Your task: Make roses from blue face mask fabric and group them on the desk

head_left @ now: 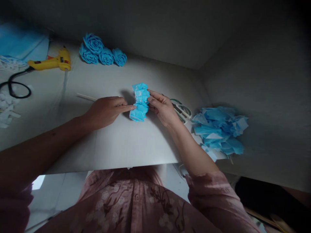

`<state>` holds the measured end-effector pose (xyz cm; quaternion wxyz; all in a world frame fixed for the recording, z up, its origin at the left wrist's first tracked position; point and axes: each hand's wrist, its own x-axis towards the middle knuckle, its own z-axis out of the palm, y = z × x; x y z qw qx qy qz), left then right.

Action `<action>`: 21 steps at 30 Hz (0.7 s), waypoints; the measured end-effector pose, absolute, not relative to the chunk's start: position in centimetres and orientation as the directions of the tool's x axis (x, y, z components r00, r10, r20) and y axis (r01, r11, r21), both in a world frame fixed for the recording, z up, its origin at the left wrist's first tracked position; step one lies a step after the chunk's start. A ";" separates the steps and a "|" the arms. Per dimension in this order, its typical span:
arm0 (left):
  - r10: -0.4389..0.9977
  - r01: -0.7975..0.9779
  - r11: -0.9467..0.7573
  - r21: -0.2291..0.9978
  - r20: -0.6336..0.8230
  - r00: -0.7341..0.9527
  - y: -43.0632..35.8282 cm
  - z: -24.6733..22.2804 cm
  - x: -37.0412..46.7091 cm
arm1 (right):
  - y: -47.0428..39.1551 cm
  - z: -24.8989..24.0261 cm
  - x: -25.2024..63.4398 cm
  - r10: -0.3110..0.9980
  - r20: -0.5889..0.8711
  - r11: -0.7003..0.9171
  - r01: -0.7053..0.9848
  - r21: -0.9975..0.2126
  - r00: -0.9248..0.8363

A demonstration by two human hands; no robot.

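Note:
A gathered strip of light-blue, crinkled sheet material (pixel 140 113) stands out above the table in front of me. My right hand (pixel 162 105) pinches its right edge between thumb and fingers. From the other side, my left hand (pixel 107 111) reaches in with its index finger stretched out, the tip touching the strip's left edge; its other fingers are bent and partly hidden. A thin pale stick (pixel 86 96) runs behind the left hand, and I cannot tell whether the hand touches it. Scissors with pale handles (pixel 183 111) lie just beyond my right wrist.
Several blue rolled flowers (pixel 106 56) sit at the back. A yellow glue gun (pixel 52 61) with a black cord (pixel 11 84) is at the left, near blue sheets (pixel 21 42) and white scraps (pixel 8 108). Blue cut pieces (pixel 221 129) are heaped at the right. The table's front edge (pixel 109 169) is close to me.

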<state>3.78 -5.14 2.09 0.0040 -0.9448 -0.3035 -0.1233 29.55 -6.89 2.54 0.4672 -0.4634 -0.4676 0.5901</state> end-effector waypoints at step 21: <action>0.611 0.592 -0.792 0.150 0.188 0.769 -5.0 2.0 3.5 | -6.8 2.2 29.6 0.983 -0.068 -0.088 -0.114 -0.990 -0.170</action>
